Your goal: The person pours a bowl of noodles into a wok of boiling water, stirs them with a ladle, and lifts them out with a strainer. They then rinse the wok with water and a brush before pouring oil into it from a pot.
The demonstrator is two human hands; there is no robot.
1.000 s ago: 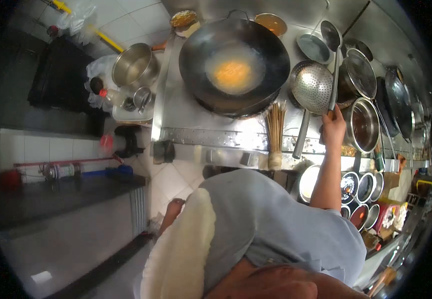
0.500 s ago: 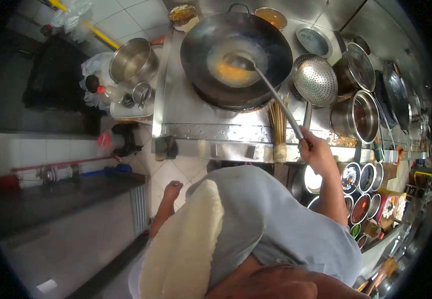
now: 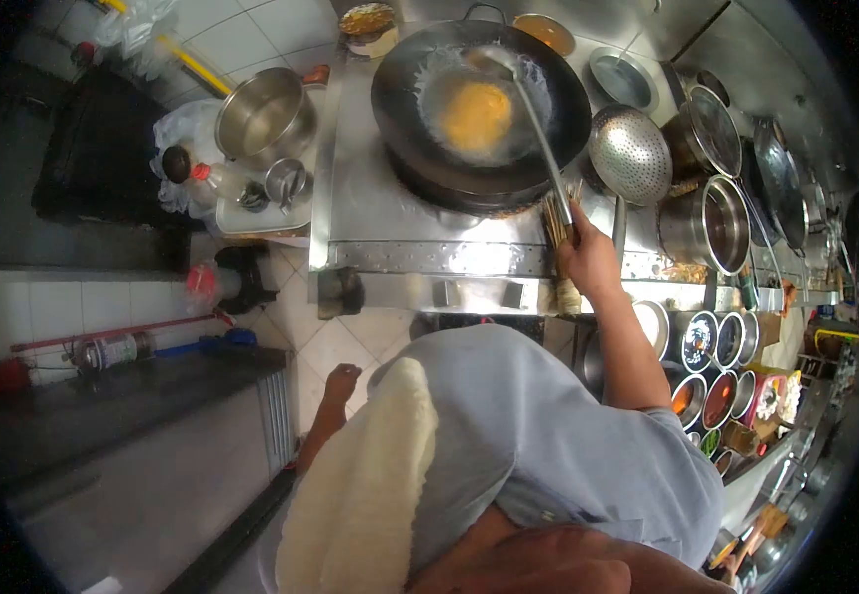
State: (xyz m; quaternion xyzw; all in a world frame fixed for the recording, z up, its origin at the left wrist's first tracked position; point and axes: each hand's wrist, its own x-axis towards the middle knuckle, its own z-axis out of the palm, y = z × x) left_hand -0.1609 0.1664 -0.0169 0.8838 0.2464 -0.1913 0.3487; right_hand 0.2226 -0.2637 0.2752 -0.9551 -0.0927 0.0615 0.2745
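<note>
My right hand (image 3: pixel 591 254) is wrapped round the handle end of a long metal ladle (image 3: pixel 545 148). The ladle's bowl lies at the far part of a large black wok (image 3: pixel 404 148). Inside the wok, an orange-yellow mass (image 3: pixel 477 116) sits in cloudy, foamy liquid. My left hand (image 3: pixel 342 383) hangs low beside my body, away from the stove, with its fingers curled; anything inside it is too small to tell. Beneath my right hand is a bamboo brush (image 3: pixel 567 282). A perforated strainer (image 3: pixel 630 153) rests just right of the wok.
Metal pots (image 3: pixel 722 226) stand on the right of the stove (image 3: pixel 365 213). Several bowls of ingredients (image 3: pixel 699 340) are at the lower right. Left of the stove are a steel pot (image 3: pixel 265 117) and a bottle (image 3: pixel 223 181). A dark counter (image 3: pixel 142 401) lies at the left.
My right hand has moved left and slightly up. The ladle's bowl has shifted from the wok's middle to its far side, and the orange-yellow mass now shows uncovered.
</note>
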